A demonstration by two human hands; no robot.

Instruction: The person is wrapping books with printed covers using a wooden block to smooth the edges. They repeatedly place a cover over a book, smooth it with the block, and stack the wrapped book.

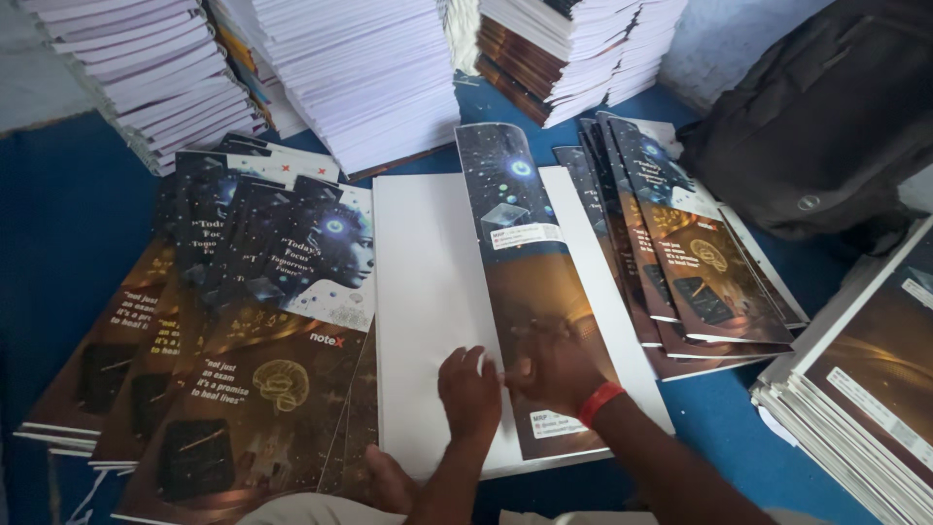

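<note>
A white sheet block (428,292) lies flat on the blue surface in front of me. A glossy printed cover (525,262), dark blue at the top and brown below, is folded over its right part. My left hand (469,391) rests palm down on the white paper beside the cover's left edge. My right hand (552,367), with a red band at the wrist, presses flat on the lower part of the cover. Neither hand grips anything.
Fanned printed covers (243,321) lie at the left, and more (680,253) at the right. Tall stacks of white page blocks (360,68) stand behind. A dark backpack (826,126) sits at the far right, above a stack of booklets (865,389).
</note>
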